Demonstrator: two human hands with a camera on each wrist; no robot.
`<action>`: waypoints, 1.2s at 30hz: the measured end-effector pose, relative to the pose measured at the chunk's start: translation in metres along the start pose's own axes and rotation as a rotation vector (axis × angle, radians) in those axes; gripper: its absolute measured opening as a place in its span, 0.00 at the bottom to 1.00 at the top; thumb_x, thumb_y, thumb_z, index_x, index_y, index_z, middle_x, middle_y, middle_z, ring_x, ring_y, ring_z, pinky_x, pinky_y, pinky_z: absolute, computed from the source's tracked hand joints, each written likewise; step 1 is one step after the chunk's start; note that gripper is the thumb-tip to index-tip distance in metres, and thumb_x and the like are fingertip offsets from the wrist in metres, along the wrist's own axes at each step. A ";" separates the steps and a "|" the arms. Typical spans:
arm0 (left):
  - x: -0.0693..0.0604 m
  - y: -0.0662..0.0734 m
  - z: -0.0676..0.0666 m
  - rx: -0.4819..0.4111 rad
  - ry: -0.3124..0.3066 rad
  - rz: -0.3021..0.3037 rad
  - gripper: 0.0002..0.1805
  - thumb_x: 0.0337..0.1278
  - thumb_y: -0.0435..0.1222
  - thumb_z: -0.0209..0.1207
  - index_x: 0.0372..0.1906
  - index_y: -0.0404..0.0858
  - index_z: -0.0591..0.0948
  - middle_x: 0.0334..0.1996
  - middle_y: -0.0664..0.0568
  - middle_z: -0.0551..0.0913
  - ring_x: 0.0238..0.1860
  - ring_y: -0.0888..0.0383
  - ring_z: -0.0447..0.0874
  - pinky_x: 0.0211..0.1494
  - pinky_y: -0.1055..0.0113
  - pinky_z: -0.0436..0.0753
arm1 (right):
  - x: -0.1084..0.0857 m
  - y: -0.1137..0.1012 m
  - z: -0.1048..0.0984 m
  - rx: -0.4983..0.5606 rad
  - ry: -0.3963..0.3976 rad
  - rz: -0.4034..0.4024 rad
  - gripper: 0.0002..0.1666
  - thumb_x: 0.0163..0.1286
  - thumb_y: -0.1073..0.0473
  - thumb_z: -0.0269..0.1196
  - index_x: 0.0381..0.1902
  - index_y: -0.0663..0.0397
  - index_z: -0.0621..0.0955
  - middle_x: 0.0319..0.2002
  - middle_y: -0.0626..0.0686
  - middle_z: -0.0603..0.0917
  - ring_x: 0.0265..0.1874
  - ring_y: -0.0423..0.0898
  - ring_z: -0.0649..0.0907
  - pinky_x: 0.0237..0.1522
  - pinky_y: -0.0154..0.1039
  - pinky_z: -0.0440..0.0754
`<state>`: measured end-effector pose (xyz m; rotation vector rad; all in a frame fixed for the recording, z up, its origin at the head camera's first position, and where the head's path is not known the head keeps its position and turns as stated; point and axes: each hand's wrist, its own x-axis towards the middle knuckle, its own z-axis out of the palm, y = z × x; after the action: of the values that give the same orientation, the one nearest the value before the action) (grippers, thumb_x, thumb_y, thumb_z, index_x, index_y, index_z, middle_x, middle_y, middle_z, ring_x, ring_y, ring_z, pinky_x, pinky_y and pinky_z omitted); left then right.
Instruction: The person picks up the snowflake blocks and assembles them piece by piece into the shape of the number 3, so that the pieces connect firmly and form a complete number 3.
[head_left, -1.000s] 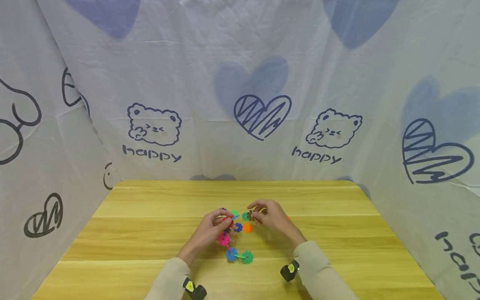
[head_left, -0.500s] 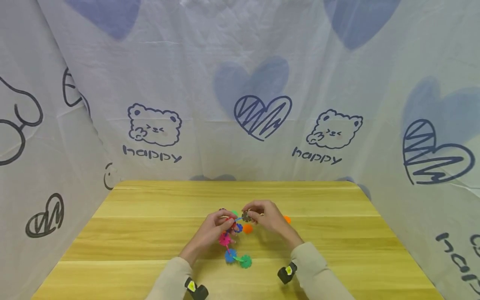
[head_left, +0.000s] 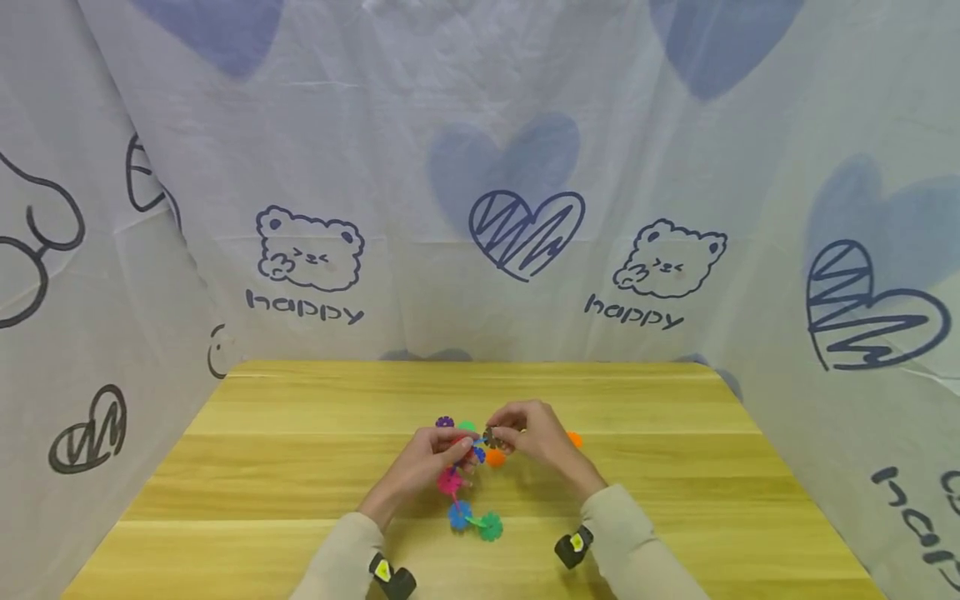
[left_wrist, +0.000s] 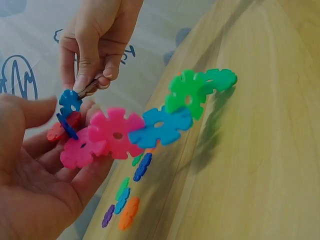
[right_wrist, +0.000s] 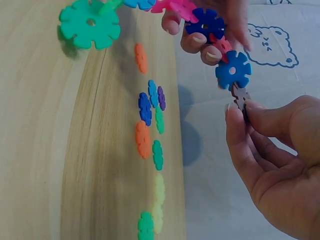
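My left hand (head_left: 423,461) holds a chain of notched plastic snowflake discs near its upper end. A red disc (right_wrist: 221,46) and a dark blue disc (right_wrist: 205,26) lie at its fingers. From there the chain runs through pink discs (left_wrist: 117,134) and a blue one (left_wrist: 161,126) to two green discs (left_wrist: 185,97) hanging at the far end. Beyond the red piece sticks out another blue disc (right_wrist: 233,70). With thumb and fingers, my right hand (right_wrist: 285,165) pinches a brown snowflake disc (right_wrist: 241,94) edge-on against that blue disc; how deep their slots engage cannot be told.
Several loose discs lie on the wooden table (head_left: 300,475) behind the hands, among them orange (right_wrist: 142,140), dark blue (right_wrist: 145,108), purple (head_left: 445,422) and pale yellow (right_wrist: 159,189) ones. A printed cloth (head_left: 420,325) hangs behind the table.
My right hand has moved a little left, bringing the brown disc from apart to meeting the blue disc. My left hand keeps its hold; the chain's green end has swung slightly downward in the head view.
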<state>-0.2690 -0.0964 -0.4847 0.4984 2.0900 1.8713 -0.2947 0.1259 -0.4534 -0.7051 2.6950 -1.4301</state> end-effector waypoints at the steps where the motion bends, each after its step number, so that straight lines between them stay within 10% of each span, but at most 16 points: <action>1: 0.000 0.000 0.000 0.012 0.000 -0.002 0.20 0.77 0.39 0.56 0.60 0.27 0.81 0.42 0.33 0.86 0.38 0.55 0.88 0.43 0.61 0.91 | -0.001 -0.001 0.000 -0.010 0.000 -0.001 0.06 0.71 0.69 0.65 0.42 0.61 0.89 0.34 0.57 0.91 0.24 0.40 0.84 0.28 0.36 0.86; 9: 0.001 -0.002 0.002 0.060 0.036 0.002 0.17 0.76 0.35 0.57 0.57 0.26 0.83 0.32 0.43 0.87 0.32 0.57 0.87 0.39 0.64 0.90 | -0.002 -0.005 0.006 -0.050 -0.007 0.001 0.05 0.70 0.71 0.66 0.39 0.62 0.89 0.30 0.56 0.90 0.21 0.39 0.83 0.24 0.30 0.83; 36: 0.000 0.001 0.001 0.131 0.053 0.004 0.16 0.76 0.34 0.56 0.55 0.25 0.84 0.38 0.31 0.88 0.34 0.55 0.89 0.44 0.59 0.90 | 0.003 -0.004 0.012 -0.013 -0.031 0.046 0.06 0.70 0.70 0.67 0.40 0.62 0.90 0.31 0.57 0.91 0.21 0.45 0.86 0.28 0.41 0.88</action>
<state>-0.2686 -0.0954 -0.4839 0.4881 2.2586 1.7758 -0.2929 0.1138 -0.4563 -0.6555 2.6810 -1.3807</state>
